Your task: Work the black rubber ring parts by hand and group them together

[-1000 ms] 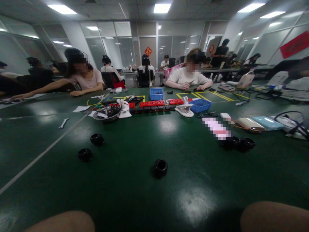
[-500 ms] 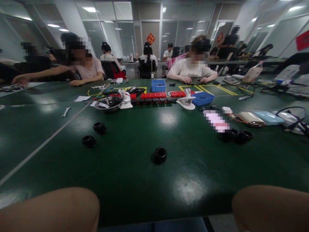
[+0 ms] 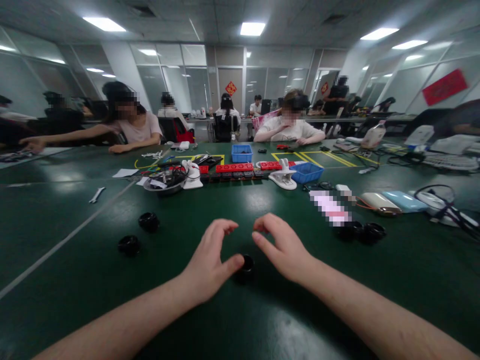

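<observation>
A small black ring-shaped part (image 3: 246, 265) with a round opening sits on the dark green table, partly covered by my left thumb. My left hand (image 3: 213, 257) hovers over its left side, fingers curved and apart from the thumb, holding nothing. Facing it, my right hand (image 3: 281, 244) is just above and to the right of the part, also curved, with a gap between thumb and fingers. Two similar black parts, one upper (image 3: 149, 222) and one lower (image 3: 129, 245), lie to the left. More black parts (image 3: 369, 232) stand together on the right.
Beyond my hands are a red power strip (image 3: 234, 167), a white clip stand (image 3: 284, 175), blue bins (image 3: 307, 172) and a metal bowl (image 3: 165, 186) of cables. A wrench (image 3: 97, 195) lies left. A pixelated phone-like item (image 3: 330, 207) and power banks (image 3: 380, 204) lie right. Co-workers sit across.
Both my hands have come into view from the bottom edge and reached forward to the middle black part. The camera has tilted up. The co-worker opposite has raised a hand toward the face.
</observation>
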### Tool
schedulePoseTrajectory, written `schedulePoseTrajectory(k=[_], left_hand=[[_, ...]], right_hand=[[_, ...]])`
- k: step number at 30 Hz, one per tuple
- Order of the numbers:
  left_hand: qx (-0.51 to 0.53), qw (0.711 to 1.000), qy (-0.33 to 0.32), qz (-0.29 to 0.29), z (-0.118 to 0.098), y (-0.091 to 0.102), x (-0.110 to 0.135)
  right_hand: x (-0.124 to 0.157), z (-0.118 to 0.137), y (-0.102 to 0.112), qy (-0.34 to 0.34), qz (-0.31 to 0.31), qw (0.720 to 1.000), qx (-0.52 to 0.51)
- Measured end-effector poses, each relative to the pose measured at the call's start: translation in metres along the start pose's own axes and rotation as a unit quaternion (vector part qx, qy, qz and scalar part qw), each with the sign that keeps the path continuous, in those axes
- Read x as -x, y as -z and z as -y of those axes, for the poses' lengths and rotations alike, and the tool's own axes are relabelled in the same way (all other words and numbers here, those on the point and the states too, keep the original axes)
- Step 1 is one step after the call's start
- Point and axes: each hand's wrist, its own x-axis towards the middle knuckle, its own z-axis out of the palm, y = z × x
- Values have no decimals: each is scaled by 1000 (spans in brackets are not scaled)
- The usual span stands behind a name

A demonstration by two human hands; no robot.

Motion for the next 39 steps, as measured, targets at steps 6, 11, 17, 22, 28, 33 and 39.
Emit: schedulePoseTrajectory(k=[6,11,17,22,28,33,39], left_hand=[[-54,993,13,103,16,-30,6],[-45,993,-1,107,11,-26,-5],[-27,988,-44,143,11,-19,-6],[-35,984,-57,163,11,-18,-6],[-28,984,-54,166,19,-22,-4],[-38,990,-38,131,20,-28,-3],[-34,991,-18,126,13,-26,-4]], right_hand=[[20,5,-29,-22,117,993,16],[21,6,-35,-18,180,983,-2],[21,0,-32,96,195,973,-79],[17,2,-25,149,215,963,-62],[19,-2,-30,179,198,963,-32],[25,-4,-44,164,155,974,-5],[27,5,-43,79,110,991,14]])
